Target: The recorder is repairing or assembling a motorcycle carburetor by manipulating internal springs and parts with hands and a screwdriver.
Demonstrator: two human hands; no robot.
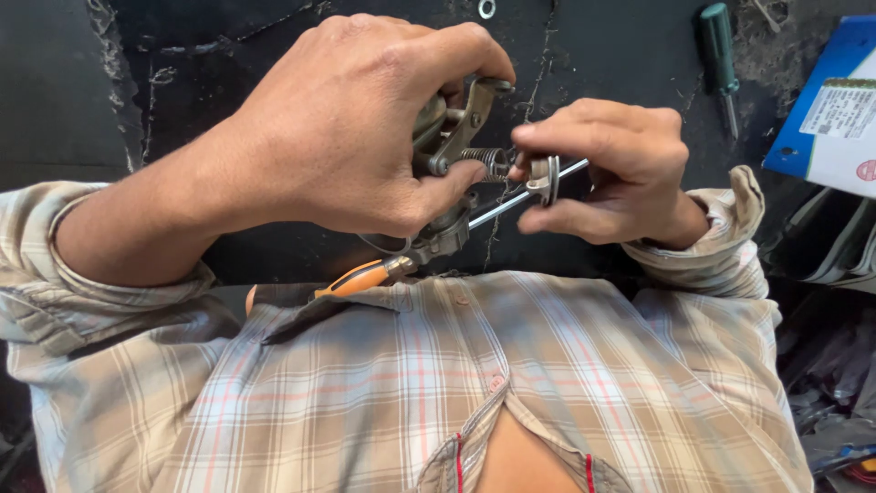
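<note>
My left hand (347, 128) grips the metal assembly (447, 137) above my lap; my right hand (607, 169) pinches its spring (484, 160). I'd hold the body steady, seating the spring squarely.

A blue box (826, 100) lies at the right edge of the view, on the dark work surface, cut off by the frame so only part of it shows. It is flat and rectangular, tilted with one corner toward the top. A white label (841, 110) with dark print covers part of its face, and a white panel below that carries a small red round mark (866, 170).
</note>
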